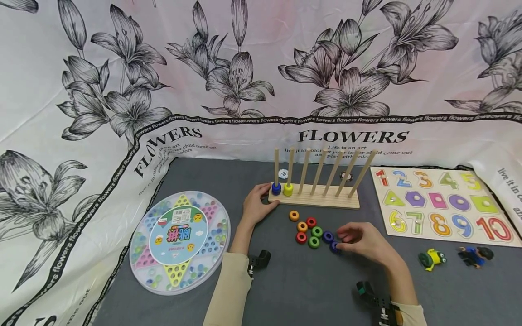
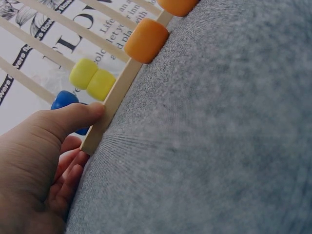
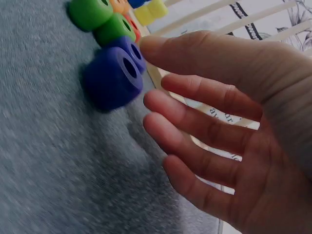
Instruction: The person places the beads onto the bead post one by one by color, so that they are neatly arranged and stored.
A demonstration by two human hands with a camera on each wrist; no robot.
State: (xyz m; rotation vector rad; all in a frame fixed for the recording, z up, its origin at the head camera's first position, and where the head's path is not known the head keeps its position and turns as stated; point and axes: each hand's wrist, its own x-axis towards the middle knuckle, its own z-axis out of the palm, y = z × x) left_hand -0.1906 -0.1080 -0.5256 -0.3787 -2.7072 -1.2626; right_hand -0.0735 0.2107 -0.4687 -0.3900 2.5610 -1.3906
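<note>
Left hand (image 1: 257, 206) braces the rack (image 1: 314, 199), right hand (image 1: 363, 240) hovers spread beside the blue ring (image 3: 113, 78), unheld, and a clumsy nudge could roll it away.

A marble board (image 1: 180, 242), number puzzle (image 1: 444, 206) and two figures (image 1: 432, 259) lie about.

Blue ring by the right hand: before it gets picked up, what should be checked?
1. Right hand open beside blue ring: ok.
2. Ring gripped: not ok, fingers apart from it.
3. Left hand steadying wooden base: ok.
4. Free pegs: ok, five bare.
5. Blue-ring peg has room: ok.
6. Ring's hole clear: ok.
</note>
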